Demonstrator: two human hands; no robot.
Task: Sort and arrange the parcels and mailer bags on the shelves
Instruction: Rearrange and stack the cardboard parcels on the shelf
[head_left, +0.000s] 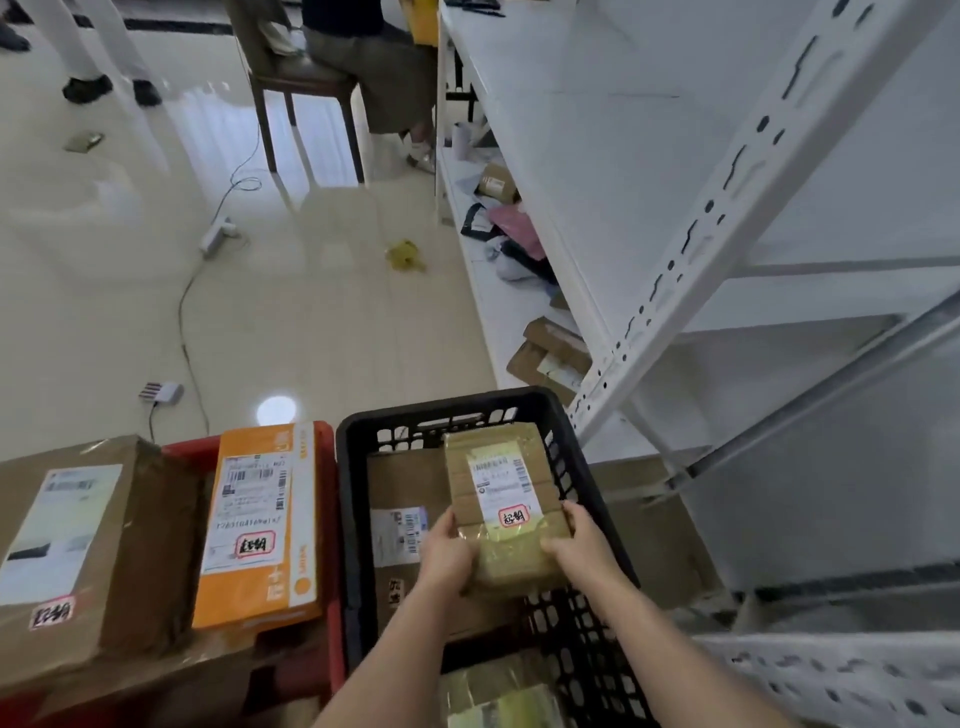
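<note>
I hold a small taped cardboard parcel (501, 493) with a white label and a red-edged sticker above the black plastic crate (358, 499). My left hand (448, 553) grips its near left edge and my right hand (574, 540) grips its near right edge. A larger brown box (402, 488) lies in the crate under it, and another taped parcel (498, 696) shows at the crate's near end. An orange parcel (260, 519) lies on the red crate (327, 441) to the left. A big brown box (78, 540) stands at far left. The white metal shelves (597, 156) rise on the right.
The low shelf holds brown boxes (550, 353), pink and dark mailer bags (511, 228). A cardboard box (654, 525) sits right of the black crate. On the floor lie a cable with a power strip (215, 236) and a yellow scrap (405, 254). A seated person on a chair (311, 88) is beyond.
</note>
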